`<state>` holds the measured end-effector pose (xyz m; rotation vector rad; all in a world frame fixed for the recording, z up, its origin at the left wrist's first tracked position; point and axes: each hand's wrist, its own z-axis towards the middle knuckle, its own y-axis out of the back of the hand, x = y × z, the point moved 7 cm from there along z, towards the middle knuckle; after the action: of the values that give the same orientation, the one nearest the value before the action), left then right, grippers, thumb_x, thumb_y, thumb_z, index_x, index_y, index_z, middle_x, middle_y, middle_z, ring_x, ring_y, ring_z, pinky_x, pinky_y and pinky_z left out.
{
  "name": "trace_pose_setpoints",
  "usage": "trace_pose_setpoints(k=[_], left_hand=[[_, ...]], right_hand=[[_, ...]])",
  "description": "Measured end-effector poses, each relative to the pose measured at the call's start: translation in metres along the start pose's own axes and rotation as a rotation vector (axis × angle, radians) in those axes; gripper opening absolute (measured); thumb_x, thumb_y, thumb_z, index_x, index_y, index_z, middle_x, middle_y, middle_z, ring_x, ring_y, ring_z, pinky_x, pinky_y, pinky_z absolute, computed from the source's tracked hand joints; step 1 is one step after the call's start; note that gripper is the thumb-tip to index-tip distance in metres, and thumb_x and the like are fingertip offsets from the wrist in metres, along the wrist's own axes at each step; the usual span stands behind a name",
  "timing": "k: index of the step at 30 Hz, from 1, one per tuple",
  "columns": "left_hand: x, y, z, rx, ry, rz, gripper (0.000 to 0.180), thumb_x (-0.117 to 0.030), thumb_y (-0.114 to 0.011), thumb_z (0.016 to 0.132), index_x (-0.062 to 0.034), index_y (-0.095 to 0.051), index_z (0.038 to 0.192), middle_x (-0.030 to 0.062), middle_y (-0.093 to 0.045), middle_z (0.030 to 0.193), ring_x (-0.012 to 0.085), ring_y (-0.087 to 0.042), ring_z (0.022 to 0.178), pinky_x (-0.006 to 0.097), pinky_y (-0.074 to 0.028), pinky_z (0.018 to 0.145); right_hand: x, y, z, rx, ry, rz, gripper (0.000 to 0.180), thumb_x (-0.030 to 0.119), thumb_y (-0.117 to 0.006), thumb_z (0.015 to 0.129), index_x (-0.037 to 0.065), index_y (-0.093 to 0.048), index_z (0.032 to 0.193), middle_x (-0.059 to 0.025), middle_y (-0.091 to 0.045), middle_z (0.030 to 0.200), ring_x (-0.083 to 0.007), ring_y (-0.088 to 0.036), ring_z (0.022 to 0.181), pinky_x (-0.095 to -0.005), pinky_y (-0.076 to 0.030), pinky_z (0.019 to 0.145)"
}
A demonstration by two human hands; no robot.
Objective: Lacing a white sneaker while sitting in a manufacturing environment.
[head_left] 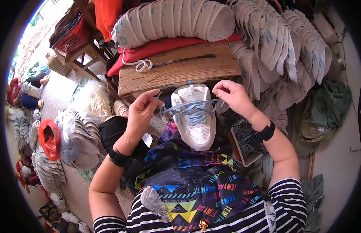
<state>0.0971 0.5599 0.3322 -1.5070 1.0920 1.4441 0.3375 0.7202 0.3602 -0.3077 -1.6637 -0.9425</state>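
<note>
A white shoe upper (198, 136) rests toe toward me against my patterned apron (192, 171), at the near edge of the wooden bench. Its blue-grey shoelace (196, 116) is threaded criss-cross up the front, with loops stretched sideways across the top. My left hand (141, 112), left of the shoe, is closed in a pinch on one end of the lace. On the other side my right hand (235, 97) is raised with fingers pinched near the other lace end; the fingertips partly hide their hold on it.
On the bench (180, 73) lie a thin dark tool (184, 60) and a white cord loop (143, 65). Behind it stands a row of nested shoe uppers (172, 21); more stacks (266, 39) hang at right. A tray of laces (248, 143) sits by my right forearm. Bagged uppers (81, 136) lie left.
</note>
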Motion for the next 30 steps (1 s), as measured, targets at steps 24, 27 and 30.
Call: trace_pose_setpoints(k=[24, 27, 30], left_hand=[[-0.008, -0.048, 0.009, 0.0, -0.028, 0.587, 0.009, -0.009, -0.063, 0.083, 0.0004, -0.061, 0.085, 0.0074, -0.06, 0.073, 0.0165, -0.057, 0.066, 0.03, -0.045, 0.06], [-0.032, -0.058, 0.009, 0.008, -0.267, 0.82, 0.011, -0.011, -0.065, 0.081, -0.0012, -0.06, 0.084, 0.0131, -0.061, 0.075, 0.0294, -0.06, 0.07, 0.039, -0.048, 0.063], [-0.049, -0.059, 0.016, 0.118, -0.393, 0.956, 0.016, -0.012, -0.069, 0.079, -0.0033, -0.059, 0.088, 0.0138, -0.058, 0.086, 0.0353, -0.06, 0.083, 0.043, -0.049, 0.071]], right_hand=[[-0.003, -0.008, -0.01, -0.024, -0.174, 0.548, 0.026, -0.004, -0.063, 0.085, 0.001, -0.059, 0.11, -0.0022, -0.06, 0.103, -0.0096, -0.057, 0.095, -0.0239, -0.048, 0.089], [-0.002, -0.013, -0.007, -0.027, -0.105, 0.487, 0.024, -0.005, -0.063, 0.085, 0.002, -0.06, 0.108, -0.0012, -0.061, 0.1, -0.0085, -0.058, 0.092, -0.023, -0.049, 0.088], [0.002, -0.012, -0.007, -0.053, -0.071, 0.49, 0.022, -0.005, -0.062, 0.086, 0.002, -0.06, 0.106, -0.0009, -0.061, 0.098, -0.0078, -0.059, 0.091, -0.0224, -0.049, 0.087]])
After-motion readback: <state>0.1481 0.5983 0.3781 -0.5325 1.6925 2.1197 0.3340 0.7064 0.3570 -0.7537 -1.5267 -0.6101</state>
